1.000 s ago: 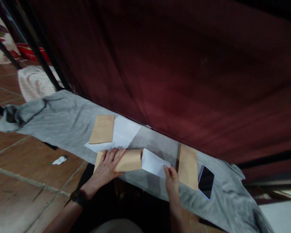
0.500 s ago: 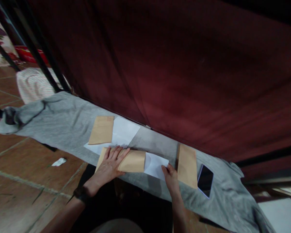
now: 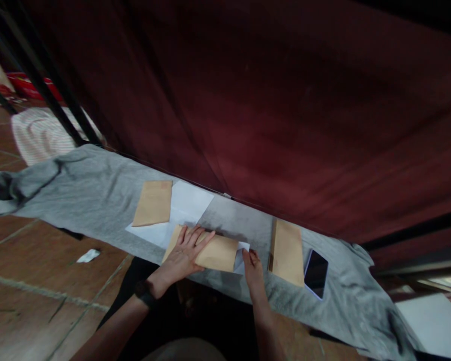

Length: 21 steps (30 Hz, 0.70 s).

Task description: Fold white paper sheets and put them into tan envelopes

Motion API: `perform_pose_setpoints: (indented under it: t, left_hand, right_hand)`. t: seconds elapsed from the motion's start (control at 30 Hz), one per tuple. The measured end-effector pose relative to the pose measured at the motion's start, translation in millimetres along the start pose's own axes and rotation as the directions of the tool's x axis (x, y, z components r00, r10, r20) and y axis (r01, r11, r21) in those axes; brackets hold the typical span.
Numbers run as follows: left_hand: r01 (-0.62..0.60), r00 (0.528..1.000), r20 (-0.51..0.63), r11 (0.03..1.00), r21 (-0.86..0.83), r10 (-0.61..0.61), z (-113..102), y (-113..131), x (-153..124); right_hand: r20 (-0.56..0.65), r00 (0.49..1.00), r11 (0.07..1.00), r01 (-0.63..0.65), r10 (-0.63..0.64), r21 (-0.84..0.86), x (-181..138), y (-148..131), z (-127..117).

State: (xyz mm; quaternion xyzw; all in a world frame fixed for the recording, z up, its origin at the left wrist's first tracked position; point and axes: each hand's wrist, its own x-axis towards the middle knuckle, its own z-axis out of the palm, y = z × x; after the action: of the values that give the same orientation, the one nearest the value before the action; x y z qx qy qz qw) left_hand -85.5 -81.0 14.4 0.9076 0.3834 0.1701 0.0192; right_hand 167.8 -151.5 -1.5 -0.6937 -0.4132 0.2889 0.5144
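Observation:
My left hand (image 3: 186, 253) lies flat, fingers spread, on a brown envelope (image 3: 220, 253) that rests on a grey cloth (image 3: 97, 195). My right hand (image 3: 251, 265) pinches the end of a folded white paper (image 3: 241, 250) at the envelope's open right end; only a small strip of the paper shows outside it.
A second brown envelope (image 3: 153, 203) lies on a white sheet (image 3: 188, 205) behind my left hand. A stack of brown envelopes (image 3: 287, 245) and a dark phone (image 3: 315, 273) lie to the right. A dark red curtain (image 3: 285, 110) hangs behind. Tiled floor (image 3: 30, 271) is at left.
My right hand has moved left, sliding the white paper most of the way into the envelope. My left hand has stayed pressed flat on the envelope.

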Motion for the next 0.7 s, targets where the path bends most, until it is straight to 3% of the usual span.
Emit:
perform_pose_setpoints:
  t: [0.1,0.23,0.5,0.7]
  left_hand:
    - [-0.017,0.999,0.029,1.0,-0.021,0.018,-0.8,-1.4,0.0]
    - [0.003,0.999,0.039,0.999,-0.037,-0.002,1.5,0.0,1.6]
    - [-0.027,0.999,0.038,0.998,-0.065,0.029,7.9,6.7,5.4]
    - [-0.044,0.998,0.043,0.993,-0.112,0.049,7.4,10.6,8.5]
  right_hand:
    - [0.053,0.997,0.994,-0.068,0.063,0.084,4.5,0.5,-7.0]
    - [0.038,0.997,0.992,-0.063,0.06,0.108,7.3,0.9,-12.9]
    - [0.056,0.995,0.981,-0.088,0.079,0.175,-1.8,3.0,2.8]
    - [0.172,0.968,0.937,-0.222,0.18,0.27,-1.8,4.6,6.8]
